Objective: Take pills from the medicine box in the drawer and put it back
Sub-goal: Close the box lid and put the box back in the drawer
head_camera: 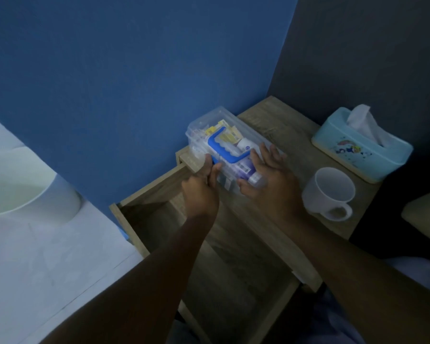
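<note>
A clear plastic medicine box with a blue handle stands on the top of the wooden nightstand, at its left edge by the blue wall. Packets and small bottles show through its lid. My left hand grips the box's near left corner with fingers curled on it. My right hand lies against the box's near right end, fingers spread and thumb at the front. Below the box, the nightstand's drawer stands pulled out, and its dark inside looks bare.
A white mug stands on the nightstand right of my right hand. A light-blue tissue box sits behind it. A white round bin stands on the pale floor at the left. A cushion edge shows at far right.
</note>
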